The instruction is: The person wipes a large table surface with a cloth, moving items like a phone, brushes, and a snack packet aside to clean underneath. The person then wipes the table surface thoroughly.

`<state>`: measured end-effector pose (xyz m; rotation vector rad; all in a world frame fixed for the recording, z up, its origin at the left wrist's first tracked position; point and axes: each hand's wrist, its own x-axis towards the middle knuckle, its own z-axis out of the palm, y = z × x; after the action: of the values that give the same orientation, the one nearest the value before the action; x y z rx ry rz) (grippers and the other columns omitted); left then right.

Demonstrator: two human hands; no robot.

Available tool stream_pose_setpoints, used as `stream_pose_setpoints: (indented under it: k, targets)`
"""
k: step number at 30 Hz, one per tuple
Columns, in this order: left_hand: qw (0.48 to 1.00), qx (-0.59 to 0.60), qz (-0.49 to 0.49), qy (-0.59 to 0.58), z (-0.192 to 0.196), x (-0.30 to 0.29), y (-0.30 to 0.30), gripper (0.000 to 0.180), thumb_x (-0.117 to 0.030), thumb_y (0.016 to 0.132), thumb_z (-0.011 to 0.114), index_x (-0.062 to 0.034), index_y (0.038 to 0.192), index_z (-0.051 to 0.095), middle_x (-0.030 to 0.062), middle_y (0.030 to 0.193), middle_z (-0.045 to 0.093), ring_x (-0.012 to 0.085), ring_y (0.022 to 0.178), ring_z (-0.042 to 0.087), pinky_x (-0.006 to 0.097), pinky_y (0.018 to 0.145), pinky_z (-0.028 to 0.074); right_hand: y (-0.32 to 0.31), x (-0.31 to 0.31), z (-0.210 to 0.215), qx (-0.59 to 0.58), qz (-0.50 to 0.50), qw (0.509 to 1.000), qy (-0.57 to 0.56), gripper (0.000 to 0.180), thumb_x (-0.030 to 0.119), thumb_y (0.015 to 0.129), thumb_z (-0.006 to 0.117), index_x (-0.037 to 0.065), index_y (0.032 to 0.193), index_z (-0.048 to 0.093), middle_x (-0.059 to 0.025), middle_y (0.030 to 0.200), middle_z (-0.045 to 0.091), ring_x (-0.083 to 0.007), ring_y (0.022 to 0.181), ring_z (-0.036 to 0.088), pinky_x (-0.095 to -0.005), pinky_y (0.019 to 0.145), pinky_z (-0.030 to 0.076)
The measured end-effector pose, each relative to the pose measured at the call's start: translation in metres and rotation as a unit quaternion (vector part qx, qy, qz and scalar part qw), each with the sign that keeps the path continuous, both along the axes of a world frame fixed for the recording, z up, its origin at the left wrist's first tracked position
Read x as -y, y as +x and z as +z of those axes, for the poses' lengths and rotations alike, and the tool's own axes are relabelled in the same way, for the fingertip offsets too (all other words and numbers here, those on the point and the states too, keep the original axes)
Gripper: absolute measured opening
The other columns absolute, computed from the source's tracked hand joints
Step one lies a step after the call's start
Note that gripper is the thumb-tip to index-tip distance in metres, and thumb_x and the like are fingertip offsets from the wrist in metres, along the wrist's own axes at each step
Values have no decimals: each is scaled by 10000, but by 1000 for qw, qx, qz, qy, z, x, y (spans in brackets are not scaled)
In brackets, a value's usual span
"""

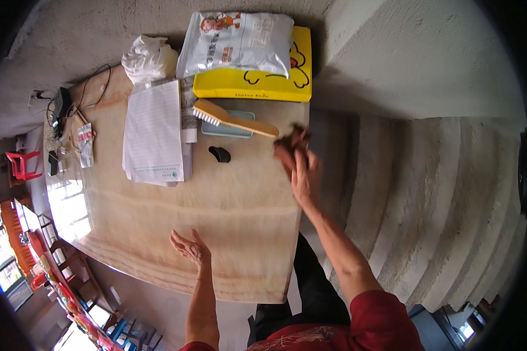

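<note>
My right hand is closed on a crumpled dark brown cloth at the table's right edge; the cloth is blurred. My left hand hovers over the near part of the table, fingers spread, holding nothing. Just left of the cloth lies a wooden-handled brush with white bristles, resting across a shallow grey-blue tray. A small black curved piece sits on the tabletop below the tray.
The pale wood-look table bears a stack of lined papers, a yellow box under a silvery package, and a white bag. Cables and a power strip crowd the left. Concrete stairs rise right of the table.
</note>
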<state>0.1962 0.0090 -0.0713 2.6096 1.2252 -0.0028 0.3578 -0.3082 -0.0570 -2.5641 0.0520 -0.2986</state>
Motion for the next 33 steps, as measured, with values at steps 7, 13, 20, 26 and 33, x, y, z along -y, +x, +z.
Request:
stream_pose_setpoints:
  k: [7, 13, 20, 26, 33]
  targets:
    - [996, -22, -36, 82, -29, 6, -15, 797, -654, 889, 330, -157, 1488, 158, 143, 1539, 111, 321, 1414, 91, 540, 1088, 77, -38, -33, -1, -31, 116, 981, -154, 437, 166, 773, 647, 19, 1173, 552, -142, 1383, 414, -309, 1256, 406, -454, 932, 350]
    - [995, -10, -43, 94, -25, 12, -12, 795, -661, 889, 319, -143, 1479, 194, 145, 1533, 134, 317, 1409, 111, 517, 1091, 100, -149, -55, 14, -105, 384, 914, -82, 487, 261, 780, 624, 85, 1231, 580, -89, 1441, 382, -277, 1341, 329, -456, 1004, 328]
    - [995, -1, -44, 92, -25, 11, -14, 782, -653, 895, 316, -140, 1475, 208, 139, 1529, 154, 311, 1408, 122, 513, 1089, 102, -15, -23, 4, -66, 185, 964, -177, 610, 301, 826, 610, 59, 1351, 414, -158, 1445, 318, -315, 1349, 285, -483, 1045, 269]
    - [994, 2, -48, 98, -24, 9, -16, 763, -629, 896, 344, -145, 1472, 217, 146, 1526, 161, 319, 1404, 133, 530, 1082, 109, 46, -26, -9, -14, 78, 976, -201, 680, 254, 793, 643, 39, 1369, 352, -165, 1433, 316, -345, 1331, 298, -468, 1066, 253]
    - [994, 23, -48, 95, -26, 9, -14, 765, -624, 888, 376, -148, 1469, 230, 161, 1518, 176, 333, 1396, 147, 538, 1074, 122, 1, -60, -6, -40, 65, 977, -198, 655, 285, 832, 609, 51, 1385, 349, -190, 1441, 301, -358, 1327, 300, -483, 1064, 263]
